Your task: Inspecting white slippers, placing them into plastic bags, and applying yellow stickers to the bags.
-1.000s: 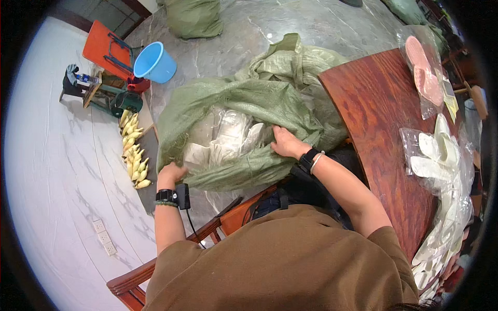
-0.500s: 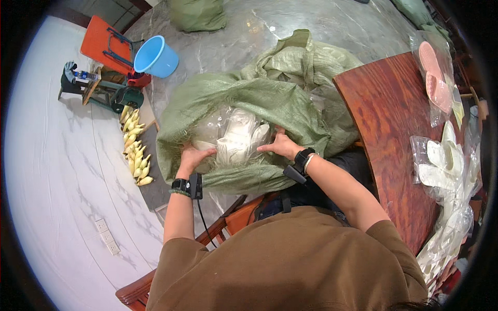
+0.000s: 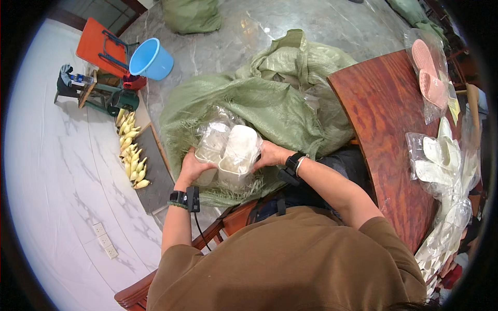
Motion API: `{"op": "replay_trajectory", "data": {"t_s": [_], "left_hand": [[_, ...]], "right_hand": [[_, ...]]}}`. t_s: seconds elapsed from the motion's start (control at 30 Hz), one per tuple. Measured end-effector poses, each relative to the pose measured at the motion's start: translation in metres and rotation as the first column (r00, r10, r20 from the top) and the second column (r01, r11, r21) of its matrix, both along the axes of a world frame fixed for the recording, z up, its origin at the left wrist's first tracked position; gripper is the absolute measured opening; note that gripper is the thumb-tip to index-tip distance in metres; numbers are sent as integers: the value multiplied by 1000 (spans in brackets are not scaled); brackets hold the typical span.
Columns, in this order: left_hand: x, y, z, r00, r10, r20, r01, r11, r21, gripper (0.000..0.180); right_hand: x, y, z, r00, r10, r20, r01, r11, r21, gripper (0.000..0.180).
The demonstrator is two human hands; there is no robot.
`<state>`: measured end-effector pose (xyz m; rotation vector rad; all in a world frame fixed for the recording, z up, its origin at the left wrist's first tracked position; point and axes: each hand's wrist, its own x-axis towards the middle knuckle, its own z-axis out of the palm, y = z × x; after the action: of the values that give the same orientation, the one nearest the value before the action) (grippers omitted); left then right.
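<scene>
Held package: a clear plastic bag of white slippers (image 3: 234, 150), bulging and crinkled, lifted at the mouth of the sack, near the middle of the view.
Left hand (image 3: 193, 168): fingers curled around the left lower edge of the clear bag, gripping it; a dark watch and a small black device sit on the wrist.
Right hand (image 3: 270, 154): fingers spread flat and pressed against the right side of the same bag, holding it; a dark band is on the wrist.
Sack: a large green woven plastic sack (image 3: 270, 98), open and crumpled on the floor, reaching from the person's lap to the far middle; the clear bag rises from its opening.
Second sack: a smaller green woven sack (image 3: 192, 15) at the far edge, closed and lumpy.
Table: a reddish-brown wooden table (image 3: 384, 124) on the right.
Pink package: one clear bag with two pink slippers (image 3: 428, 70), far right on the table.
White packages: a row of clear bags of white slippers (image 3: 441, 160) along the right table edge, running near; the count cannot be told.
Bucket: one light blue plastic bucket (image 3: 151, 58), far left, tipped so its open mouth shows.
Stool: one orange folding stool (image 3: 101, 44) just left of the bucket.
Corn: a line of pale yellow corn cobs (image 3: 130, 150) on the floor at left; too many overlap to count.
</scene>
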<state>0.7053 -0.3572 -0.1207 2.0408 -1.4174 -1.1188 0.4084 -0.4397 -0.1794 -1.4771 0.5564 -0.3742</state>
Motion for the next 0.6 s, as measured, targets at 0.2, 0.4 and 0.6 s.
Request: {"op": "replay_trajectory", "data": {"t_s": [0.2,0.4,0.6], "left_hand": [[5,16,8,999,0,-53,-6,992,-123,58],[-27,7,95,990,47,130,-8,959,-284,43],[-69,7,198,982,65,176,43,835,-548,41]], "right_hand": [[1,11,27,998,-53,45,55,998,-44,79],[-10,13,81,992,-127,-14,126,989,-82,75],[-51,14,180,961,-214,173,255,929,-268,73]]}}
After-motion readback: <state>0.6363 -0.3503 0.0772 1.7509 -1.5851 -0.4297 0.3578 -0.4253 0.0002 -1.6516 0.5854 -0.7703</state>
